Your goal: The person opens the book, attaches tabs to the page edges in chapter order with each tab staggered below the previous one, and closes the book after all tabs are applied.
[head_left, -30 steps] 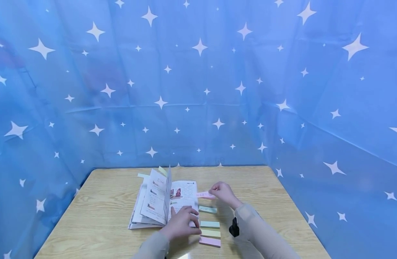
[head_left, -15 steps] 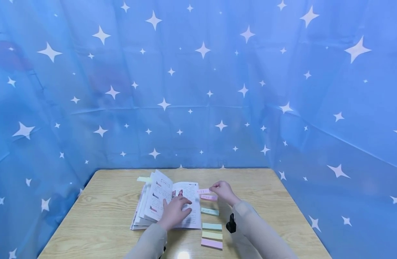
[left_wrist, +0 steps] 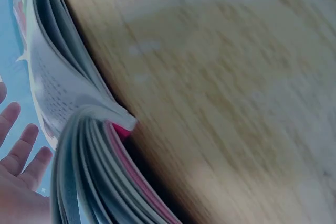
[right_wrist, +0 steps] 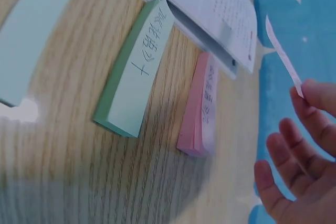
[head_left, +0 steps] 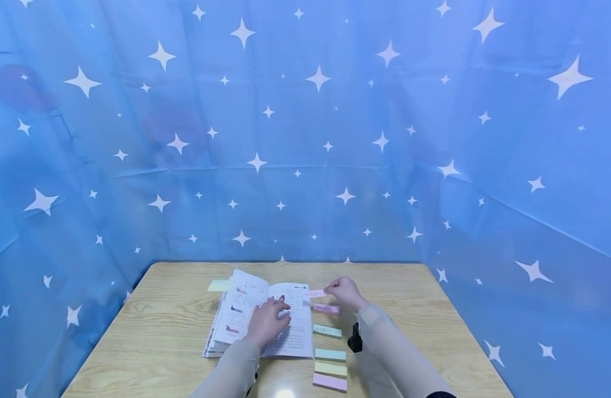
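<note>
An open book (head_left: 296, 338) with printed pages lies on the table. My left hand (head_left: 267, 322) rests on it near the fold, and in the left wrist view the fingers (left_wrist: 34, 169) are spread and straight above the curved pages (left_wrist: 68, 93). Between thumb and forefinger my right hand (head_left: 346, 293) pinches a pink sticky note strip (right_wrist: 285, 60) with writing on it. From the head view, the strip overlaps the right page's upper outer edge. Just below that hand lie a pink sticky note pad (right_wrist: 197, 108) and a green sticky note pad (right_wrist: 134, 72), both handwritten on.
Nearer the front of the wooden table (head_left: 151, 331) lie another green pad (head_left: 330, 355), a yellow pad (head_left: 330, 368) and a purple-pink pad (head_left: 330, 382). A pale yellow-green tab (head_left: 219, 285) sticks out from the book's left pages. A blue starred curtain (head_left: 305, 138) surrounds the table.
My left hand has moved from the lower right page up toward the fold, flattening the raised pages. My right hand has lifted the pink strip off its pad and brought it to the page edge.
</note>
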Demonstrator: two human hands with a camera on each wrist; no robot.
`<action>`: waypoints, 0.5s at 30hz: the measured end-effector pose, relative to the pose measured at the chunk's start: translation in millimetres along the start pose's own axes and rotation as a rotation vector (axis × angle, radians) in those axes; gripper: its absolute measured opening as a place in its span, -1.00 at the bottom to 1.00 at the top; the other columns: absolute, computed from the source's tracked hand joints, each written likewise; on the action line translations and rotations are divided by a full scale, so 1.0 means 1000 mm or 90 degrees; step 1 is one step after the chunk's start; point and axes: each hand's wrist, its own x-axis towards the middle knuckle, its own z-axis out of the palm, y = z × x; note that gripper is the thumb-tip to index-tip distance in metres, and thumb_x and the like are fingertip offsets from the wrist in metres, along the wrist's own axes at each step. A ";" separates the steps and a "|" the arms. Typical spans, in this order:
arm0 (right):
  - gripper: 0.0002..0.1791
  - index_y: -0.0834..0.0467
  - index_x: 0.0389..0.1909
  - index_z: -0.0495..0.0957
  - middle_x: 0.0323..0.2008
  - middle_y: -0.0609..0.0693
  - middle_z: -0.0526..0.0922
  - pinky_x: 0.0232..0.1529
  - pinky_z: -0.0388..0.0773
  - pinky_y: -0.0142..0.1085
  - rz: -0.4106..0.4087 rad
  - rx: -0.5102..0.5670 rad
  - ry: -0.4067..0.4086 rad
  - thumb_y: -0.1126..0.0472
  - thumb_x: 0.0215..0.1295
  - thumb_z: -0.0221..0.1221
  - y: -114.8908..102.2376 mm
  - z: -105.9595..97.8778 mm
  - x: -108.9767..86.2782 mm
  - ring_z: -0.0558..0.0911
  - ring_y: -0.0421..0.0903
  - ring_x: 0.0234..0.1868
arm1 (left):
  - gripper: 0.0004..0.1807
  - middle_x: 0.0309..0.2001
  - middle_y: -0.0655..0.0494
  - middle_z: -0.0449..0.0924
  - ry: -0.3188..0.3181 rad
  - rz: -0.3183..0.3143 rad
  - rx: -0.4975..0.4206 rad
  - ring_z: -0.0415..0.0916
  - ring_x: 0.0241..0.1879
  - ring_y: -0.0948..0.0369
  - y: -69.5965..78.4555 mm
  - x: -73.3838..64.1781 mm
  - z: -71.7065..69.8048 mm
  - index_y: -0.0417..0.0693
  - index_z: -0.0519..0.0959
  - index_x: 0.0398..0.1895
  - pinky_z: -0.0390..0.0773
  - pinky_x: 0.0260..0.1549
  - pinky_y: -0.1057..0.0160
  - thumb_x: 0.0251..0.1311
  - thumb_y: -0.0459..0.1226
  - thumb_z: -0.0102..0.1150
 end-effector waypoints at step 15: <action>-0.59 0.18 -0.77 0.43 -0.80 -0.13 0.24 -0.60 0.29 -0.33 0.001 -0.002 -0.031 0.21 0.24 0.25 0.021 0.008 0.017 0.16 -0.18 -0.73 | -0.69 0.13 -0.07 0.55 -0.006 -0.013 0.019 0.35 0.25 -0.12 -0.009 0.009 0.008 -0.02 0.68 -0.05 0.19 0.23 -0.31 0.13 -0.16 0.27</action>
